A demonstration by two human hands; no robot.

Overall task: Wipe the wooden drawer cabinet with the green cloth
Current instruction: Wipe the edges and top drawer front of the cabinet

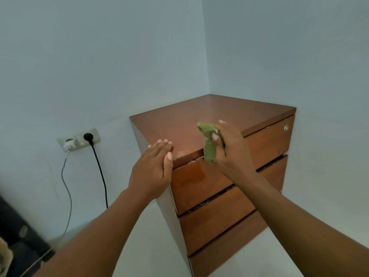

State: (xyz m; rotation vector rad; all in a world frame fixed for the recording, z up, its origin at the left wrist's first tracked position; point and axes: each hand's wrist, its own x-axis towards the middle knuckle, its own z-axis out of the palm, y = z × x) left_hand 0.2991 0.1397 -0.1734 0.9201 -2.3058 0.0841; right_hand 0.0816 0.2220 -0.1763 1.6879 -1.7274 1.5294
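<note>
The left hand [152,168] lies flat, fingers straight, on the cabinet's [209,116] front-left top corner. The right hand [229,148] grips the bunched green cloth [208,143] at the top's front edge, the cloth hanging over the top drawer [265,142]. The glossy brown cabinet stands in a pale blue corner, near a wall socket [78,139].

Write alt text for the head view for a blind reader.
A right hand grips a bunched green cloth at the front edge of a wooden drawer cabinet, while the left hand lays straight fingers on its near corner.
</note>
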